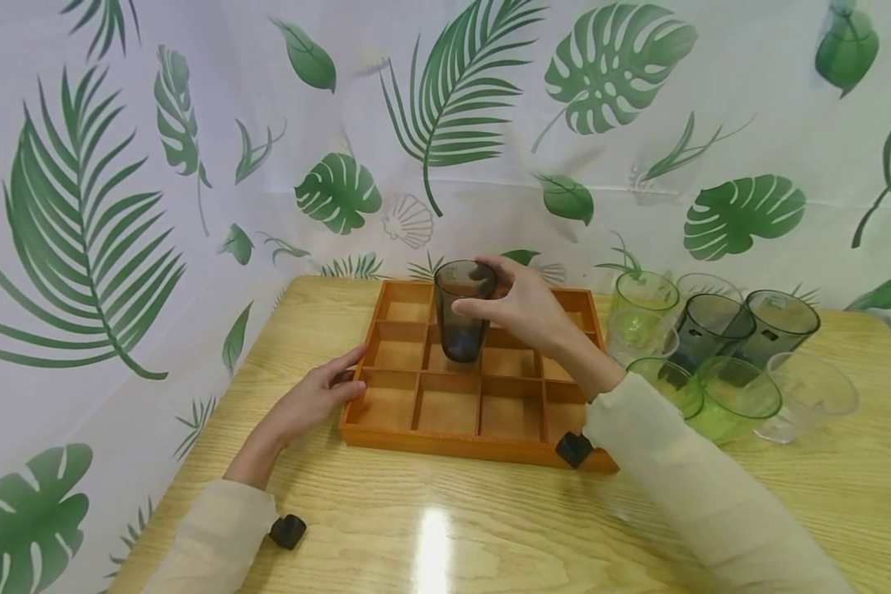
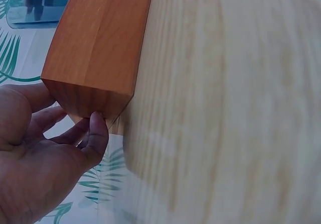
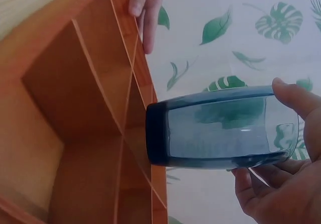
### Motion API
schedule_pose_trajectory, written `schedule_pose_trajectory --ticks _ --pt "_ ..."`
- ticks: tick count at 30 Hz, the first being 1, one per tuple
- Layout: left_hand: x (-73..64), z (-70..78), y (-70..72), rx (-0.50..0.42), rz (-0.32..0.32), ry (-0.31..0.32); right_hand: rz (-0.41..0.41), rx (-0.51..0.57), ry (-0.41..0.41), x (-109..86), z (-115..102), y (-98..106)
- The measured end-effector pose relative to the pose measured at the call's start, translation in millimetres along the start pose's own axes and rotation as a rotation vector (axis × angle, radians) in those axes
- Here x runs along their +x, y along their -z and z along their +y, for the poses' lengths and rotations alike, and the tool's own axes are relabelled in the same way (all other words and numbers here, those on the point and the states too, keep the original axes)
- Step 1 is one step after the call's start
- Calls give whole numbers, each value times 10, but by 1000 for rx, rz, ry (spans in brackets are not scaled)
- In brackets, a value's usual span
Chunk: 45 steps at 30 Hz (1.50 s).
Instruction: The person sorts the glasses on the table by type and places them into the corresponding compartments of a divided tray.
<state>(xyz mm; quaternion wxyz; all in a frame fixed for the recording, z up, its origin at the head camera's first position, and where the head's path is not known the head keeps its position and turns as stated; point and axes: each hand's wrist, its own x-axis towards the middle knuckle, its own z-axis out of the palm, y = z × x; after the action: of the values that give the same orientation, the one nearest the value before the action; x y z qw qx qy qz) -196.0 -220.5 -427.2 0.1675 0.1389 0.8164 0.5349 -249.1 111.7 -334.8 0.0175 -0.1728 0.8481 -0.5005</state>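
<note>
My right hand [image 1: 523,305] grips a dark tinted glass cup [image 1: 462,322] near its rim, thumb on one side and fingers on the other. The cup is upright over the orange-brown wooden divided tray [image 1: 445,445], its base overlapping a middle-row compartment in the head view. In the right wrist view the cup [image 3: 215,128] shows side-on, its thick base close to the dividers. My left hand [image 1: 315,400] rests its fingertips against the tray's left side; the left wrist view shows these fingers [image 2: 98,133] at the outer wall near a corner.
Right of the tray stands a group of cups: green ones [image 1: 738,400], clear ones [image 1: 817,396] and dark ones [image 1: 783,326]. They stand close together on the wooden table [image 1: 356,511]. A leaf-patterned white cloth [image 1: 483,190] hangs behind and on the left.
</note>
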Motion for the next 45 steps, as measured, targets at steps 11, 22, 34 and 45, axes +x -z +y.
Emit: schedule_pose_trajectory --ticks 11,22,34,45 --pt "12 13 -17 -4 3 9 65 103 -89 207 70 123" --pt "-13 -30 13 3 4 24 144 30 -65 419 141 78" --pt "-5 -29 12 -5 1 21 184 55 -39 561 167 -84" --pt "-7 -22 15 -2 0 20 162 28 -79 590 292 -238"
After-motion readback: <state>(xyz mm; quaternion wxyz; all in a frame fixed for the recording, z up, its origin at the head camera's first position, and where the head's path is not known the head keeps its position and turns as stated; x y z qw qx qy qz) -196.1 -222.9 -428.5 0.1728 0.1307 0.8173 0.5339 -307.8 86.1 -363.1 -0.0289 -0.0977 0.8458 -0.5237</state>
